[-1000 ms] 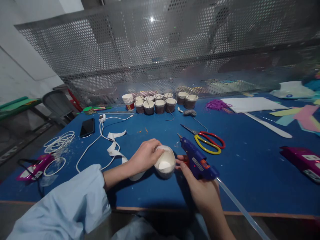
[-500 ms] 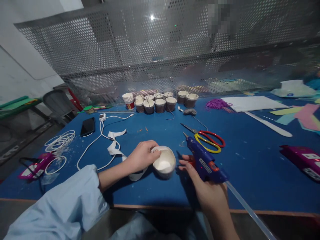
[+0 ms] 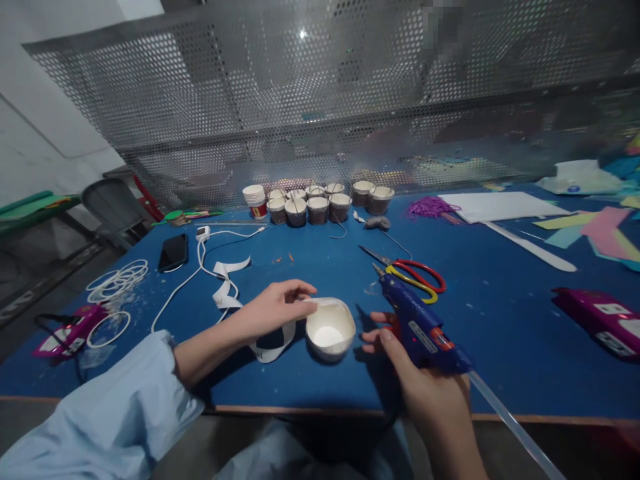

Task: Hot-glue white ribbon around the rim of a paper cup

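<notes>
My left hand (image 3: 275, 305) is overlapping the rim of a pale cup (image 3: 331, 337), grip unclear | my right hand (image 3: 425, 385) is grasping a blue glue gun (image 3: 413, 320) | the cup is sitting between them on the table (image 3: 295, 390), probably light, crushable; best cupped low.

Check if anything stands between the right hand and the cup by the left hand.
Nothing visible does: blue tabletop shows between the cup and the right hand, which holds a glue gun. The left hand is at the cup's left rim, outside that gap.

Hands (image 3: 277, 308) (image 3: 427, 390): 2
Glue guns (image 3: 420, 333): 1
Cups, lower center (image 3: 330, 321): 1
Scissors (image 3: 393, 263): 1 pair
Phones (image 3: 173, 253): 1
</notes>
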`<state>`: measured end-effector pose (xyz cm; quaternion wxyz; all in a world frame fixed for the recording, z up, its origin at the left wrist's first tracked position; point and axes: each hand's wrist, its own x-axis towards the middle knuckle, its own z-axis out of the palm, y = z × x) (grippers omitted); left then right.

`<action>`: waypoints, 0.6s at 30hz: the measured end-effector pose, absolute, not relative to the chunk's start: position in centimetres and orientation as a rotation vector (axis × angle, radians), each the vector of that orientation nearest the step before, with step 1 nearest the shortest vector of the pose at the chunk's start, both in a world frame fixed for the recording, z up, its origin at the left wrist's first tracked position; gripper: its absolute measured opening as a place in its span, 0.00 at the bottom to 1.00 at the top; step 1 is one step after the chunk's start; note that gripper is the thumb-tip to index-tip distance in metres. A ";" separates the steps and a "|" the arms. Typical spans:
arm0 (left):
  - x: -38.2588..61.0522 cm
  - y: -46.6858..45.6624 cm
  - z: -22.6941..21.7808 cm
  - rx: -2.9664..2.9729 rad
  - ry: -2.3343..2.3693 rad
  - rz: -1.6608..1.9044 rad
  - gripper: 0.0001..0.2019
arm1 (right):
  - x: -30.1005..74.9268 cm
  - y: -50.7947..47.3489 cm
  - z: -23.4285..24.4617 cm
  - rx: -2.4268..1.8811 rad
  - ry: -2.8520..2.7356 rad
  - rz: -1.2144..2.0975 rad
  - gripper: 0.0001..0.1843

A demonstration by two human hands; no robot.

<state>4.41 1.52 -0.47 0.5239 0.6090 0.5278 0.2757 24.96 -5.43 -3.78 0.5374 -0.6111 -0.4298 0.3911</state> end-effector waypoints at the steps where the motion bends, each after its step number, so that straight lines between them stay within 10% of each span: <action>1: 4.1 1.3 -0.5 1.441 1.280 0.661 0.16 | 24.9 -5.6 -3.5 -1.455 -1.018 0.918 0.21; 18: 2.6 0.1 -0.7 1.398 1.240 0.616 0.08 | 25.2 -7.5 -0.5 -1.725 -1.391 0.977 0.12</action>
